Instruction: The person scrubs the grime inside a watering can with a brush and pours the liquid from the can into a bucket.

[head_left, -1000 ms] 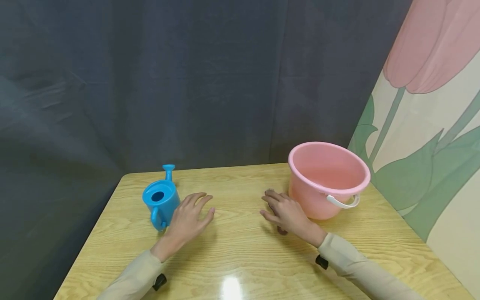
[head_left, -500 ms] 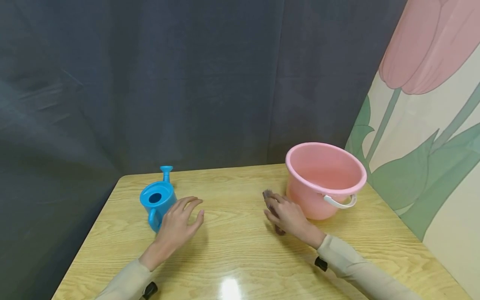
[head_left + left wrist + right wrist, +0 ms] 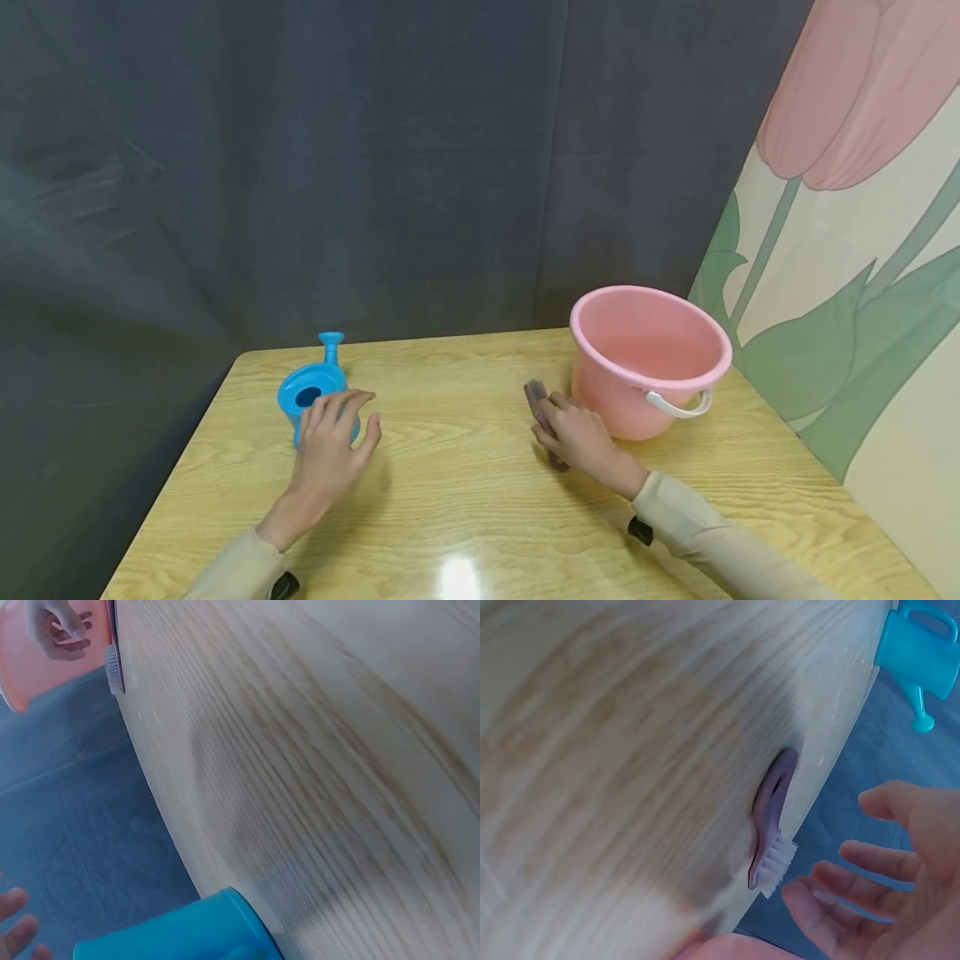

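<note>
A blue watering can [image 3: 311,385] stands at the left of the table, its spout toward the curtain. My left hand [image 3: 326,454] hovers over its near right side with fingers loosely bent and hides most of its handle. In the left wrist view the fingertips [image 3: 16,930] are apart from the can [image 3: 180,934]. A purple scrub brush [image 3: 771,814] with white bristles lies on the table at the right. Over it my right hand [image 3: 583,435] is held with relaxed fingers, a gap showing between hand and brush in the right wrist view.
Just right of the brush stands a pink bucket [image 3: 618,408] with a white handle [image 3: 678,406], holding what looks like water. A dark curtain [image 3: 405,167] hangs behind the wooden table [image 3: 450,475]. On the right is a wall [image 3: 892,333] with a painted tulip.
My left hand has moved left, from beside the watering can to over its near side. The right hand has drawn slightly to the right, uncovering more of the brush. The view has shifted a little.
</note>
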A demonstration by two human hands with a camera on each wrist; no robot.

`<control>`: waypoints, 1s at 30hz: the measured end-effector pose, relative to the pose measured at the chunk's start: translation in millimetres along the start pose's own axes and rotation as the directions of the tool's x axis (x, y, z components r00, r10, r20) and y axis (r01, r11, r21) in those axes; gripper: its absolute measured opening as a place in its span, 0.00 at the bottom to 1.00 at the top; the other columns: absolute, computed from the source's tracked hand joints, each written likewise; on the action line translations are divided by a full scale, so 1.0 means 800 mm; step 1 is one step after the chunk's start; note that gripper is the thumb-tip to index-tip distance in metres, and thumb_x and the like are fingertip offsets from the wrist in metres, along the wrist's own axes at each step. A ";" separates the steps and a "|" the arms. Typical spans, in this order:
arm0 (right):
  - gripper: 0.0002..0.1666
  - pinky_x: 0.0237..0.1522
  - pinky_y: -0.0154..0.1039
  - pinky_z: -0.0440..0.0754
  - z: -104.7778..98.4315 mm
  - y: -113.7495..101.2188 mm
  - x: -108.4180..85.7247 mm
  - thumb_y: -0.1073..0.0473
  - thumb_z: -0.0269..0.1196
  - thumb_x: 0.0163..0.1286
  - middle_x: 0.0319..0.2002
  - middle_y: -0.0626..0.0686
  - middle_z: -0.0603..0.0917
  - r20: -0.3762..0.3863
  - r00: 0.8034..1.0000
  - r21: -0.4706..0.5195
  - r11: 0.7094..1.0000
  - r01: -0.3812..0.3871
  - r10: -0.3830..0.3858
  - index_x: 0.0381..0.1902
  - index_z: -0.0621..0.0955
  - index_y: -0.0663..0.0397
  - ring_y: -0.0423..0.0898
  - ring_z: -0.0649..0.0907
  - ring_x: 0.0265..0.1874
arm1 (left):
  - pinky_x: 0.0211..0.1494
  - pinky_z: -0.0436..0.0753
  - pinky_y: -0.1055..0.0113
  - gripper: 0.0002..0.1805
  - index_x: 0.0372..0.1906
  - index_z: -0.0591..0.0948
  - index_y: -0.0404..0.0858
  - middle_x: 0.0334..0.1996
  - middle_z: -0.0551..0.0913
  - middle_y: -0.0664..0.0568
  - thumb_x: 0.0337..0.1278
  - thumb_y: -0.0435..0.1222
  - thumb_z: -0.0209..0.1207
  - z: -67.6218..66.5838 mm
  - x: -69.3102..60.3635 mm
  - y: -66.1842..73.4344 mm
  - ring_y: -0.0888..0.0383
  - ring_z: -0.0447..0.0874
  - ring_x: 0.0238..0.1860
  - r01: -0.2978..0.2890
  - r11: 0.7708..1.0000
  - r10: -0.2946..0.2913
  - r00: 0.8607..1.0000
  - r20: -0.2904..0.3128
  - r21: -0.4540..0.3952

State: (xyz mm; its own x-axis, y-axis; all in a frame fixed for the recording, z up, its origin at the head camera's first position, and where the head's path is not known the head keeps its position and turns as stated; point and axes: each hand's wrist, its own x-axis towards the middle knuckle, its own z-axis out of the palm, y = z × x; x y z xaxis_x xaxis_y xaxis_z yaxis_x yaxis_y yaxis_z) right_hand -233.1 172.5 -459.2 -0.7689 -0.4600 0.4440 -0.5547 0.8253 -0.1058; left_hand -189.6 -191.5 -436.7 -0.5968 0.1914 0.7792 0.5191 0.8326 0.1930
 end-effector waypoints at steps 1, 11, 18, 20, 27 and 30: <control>0.11 0.11 0.36 0.68 0.001 0.000 0.000 0.58 0.71 0.61 0.25 0.50 0.72 -0.003 1.000 -0.004 1.000 0.000 0.000 0.33 0.81 0.58 0.43 0.69 0.18 | 0.42 0.70 0.47 0.17 0.48 0.82 0.32 0.45 0.81 0.40 0.61 0.40 0.58 -0.002 0.000 -0.001 0.40 0.74 0.45 0.006 1.000 -0.006 1.000 -0.015 0.010; 0.15 0.09 0.38 0.69 0.003 0.003 -0.001 0.55 0.73 0.59 0.24 0.50 0.71 0.025 0.999 -0.055 0.998 -0.034 0.035 0.32 0.80 0.58 0.43 0.69 0.16 | 0.36 0.65 0.49 0.17 0.47 0.77 0.28 0.40 0.76 0.36 0.58 0.37 0.57 -0.014 -0.004 -0.013 0.39 0.71 0.38 0.104 0.993 -0.097 0.987 -0.130 0.051; 0.19 0.12 0.43 0.73 0.001 0.001 -0.003 0.51 0.74 0.59 0.25 0.52 0.73 0.111 0.987 -0.080 0.991 -0.106 0.114 0.31 0.78 0.58 0.47 0.73 0.18 | 0.37 0.64 0.48 0.17 0.47 0.76 0.27 0.39 0.75 0.35 0.59 0.37 0.57 -0.020 -0.016 -0.019 0.37 0.71 0.38 0.171 0.984 -0.163 0.979 -0.118 0.054; 0.20 0.13 0.44 0.74 0.001 0.002 -0.005 0.50 0.74 0.59 0.25 0.52 0.73 0.122 0.984 -0.083 0.990 -0.116 0.126 0.31 0.78 0.59 0.47 0.74 0.18 | 0.37 0.64 0.48 0.17 0.47 0.75 0.27 0.39 0.74 0.35 0.60 0.37 0.57 -0.022 -0.020 -0.021 0.37 0.70 0.38 0.216 0.975 -0.210 0.972 -0.107 0.055; 0.21 0.13 0.47 0.74 0.005 0.006 -0.010 0.49 0.73 0.59 0.23 0.53 0.72 0.131 0.983 -0.090 0.989 -0.117 0.128 0.30 0.77 0.60 0.48 0.74 0.17 | 0.40 0.64 0.47 0.16 0.46 0.74 0.26 0.39 0.71 0.33 0.61 0.36 0.56 -0.028 -0.032 -0.028 0.37 0.68 0.40 0.356 0.934 -0.351 0.932 -0.090 0.040; 0.21 0.13 0.47 0.75 0.008 0.007 -0.012 0.49 0.73 0.59 0.22 0.53 0.72 0.135 0.982 -0.097 0.988 -0.118 0.130 0.29 0.76 0.60 0.48 0.74 0.16 | 0.41 0.64 0.46 0.16 0.47 0.73 0.26 0.40 0.71 0.33 0.61 0.36 0.56 -0.030 -0.036 -0.030 0.37 0.67 0.41 0.393 0.919 -0.389 0.918 -0.078 0.036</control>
State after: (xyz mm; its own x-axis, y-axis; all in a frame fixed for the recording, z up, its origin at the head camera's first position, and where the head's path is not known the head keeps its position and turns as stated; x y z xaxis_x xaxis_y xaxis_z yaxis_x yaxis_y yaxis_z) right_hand -230.7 179.4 -469.6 -0.8706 -0.3884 0.3020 -0.4266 0.9017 -0.0703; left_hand -170.2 -229.1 -449.3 -0.7020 -0.1891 0.6866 0.2203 0.8591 0.4619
